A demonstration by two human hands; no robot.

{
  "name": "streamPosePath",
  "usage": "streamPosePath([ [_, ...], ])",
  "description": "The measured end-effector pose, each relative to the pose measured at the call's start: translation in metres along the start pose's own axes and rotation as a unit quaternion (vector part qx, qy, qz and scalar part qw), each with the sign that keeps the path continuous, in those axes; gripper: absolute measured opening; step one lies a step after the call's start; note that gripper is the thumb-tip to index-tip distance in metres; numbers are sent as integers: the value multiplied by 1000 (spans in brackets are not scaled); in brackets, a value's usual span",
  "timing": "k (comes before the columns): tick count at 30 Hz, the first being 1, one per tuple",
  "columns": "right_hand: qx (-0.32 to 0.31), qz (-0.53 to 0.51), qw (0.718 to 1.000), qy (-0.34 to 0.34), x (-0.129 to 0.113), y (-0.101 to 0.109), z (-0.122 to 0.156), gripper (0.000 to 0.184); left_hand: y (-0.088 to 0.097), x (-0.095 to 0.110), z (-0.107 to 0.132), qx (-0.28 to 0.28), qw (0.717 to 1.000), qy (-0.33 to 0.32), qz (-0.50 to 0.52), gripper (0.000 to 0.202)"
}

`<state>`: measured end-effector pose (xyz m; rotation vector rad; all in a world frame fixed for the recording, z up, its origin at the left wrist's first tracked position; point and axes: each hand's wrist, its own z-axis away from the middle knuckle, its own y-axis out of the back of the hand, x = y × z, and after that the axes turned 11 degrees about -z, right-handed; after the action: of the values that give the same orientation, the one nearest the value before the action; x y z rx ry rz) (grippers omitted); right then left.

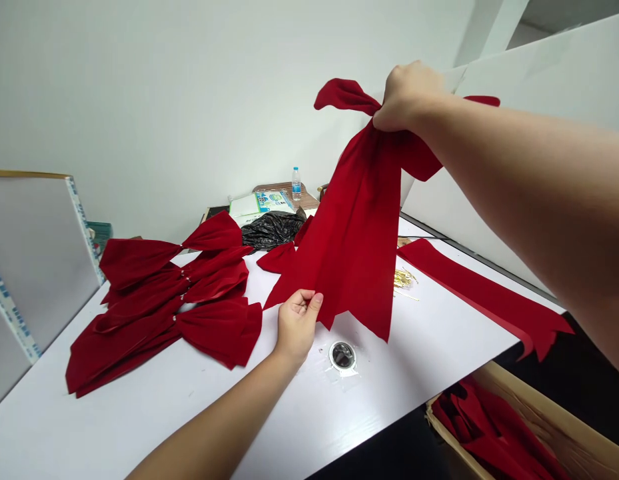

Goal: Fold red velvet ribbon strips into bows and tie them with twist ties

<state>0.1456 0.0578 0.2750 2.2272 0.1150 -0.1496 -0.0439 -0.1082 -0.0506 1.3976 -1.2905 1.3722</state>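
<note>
A large red velvet bow (356, 220) hangs over the table from my right hand (409, 97), which is raised and closed around its gathered middle. The loops stick out on both sides, partly behind my forearm. Lower down, my left hand (298, 323) pinches the edge of one hanging tail between thumb and fingers. The tails have notched ends. Several more red bows (174, 293) lie overlapped in a row on the left of the table. Gold twist ties (404, 279) lie in a small bundle just right of the hanging tails.
The white table (199, 427) has a round cable grommet (342, 356). A red velvet strip (474, 287) overhangs its right edge, above a cardboard box (564, 420) of red fabric. Behind stand a black plastic bag (272, 230) and a water bottle (296, 185). Partitions flank both sides.
</note>
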Motion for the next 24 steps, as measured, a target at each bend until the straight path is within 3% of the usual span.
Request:
streamPosePath([
  [3, 7, 32, 999, 18, 8, -11, 0, 26, -2, -5, 1, -18, 1000, 15, -11, 38],
  [7, 10, 41, 998, 39, 7, -19, 2, 23, -3, -16, -3, -3, 999, 30, -12, 42],
  [13, -8, 21, 999, 28, 6, -18, 5, 28, 1, -22, -8, 26, 999, 41, -13, 47],
  [24, -7, -34, 999, 19, 8, -17, 7, 45, 1, -26, -6, 32, 998, 47, 1, 37],
])
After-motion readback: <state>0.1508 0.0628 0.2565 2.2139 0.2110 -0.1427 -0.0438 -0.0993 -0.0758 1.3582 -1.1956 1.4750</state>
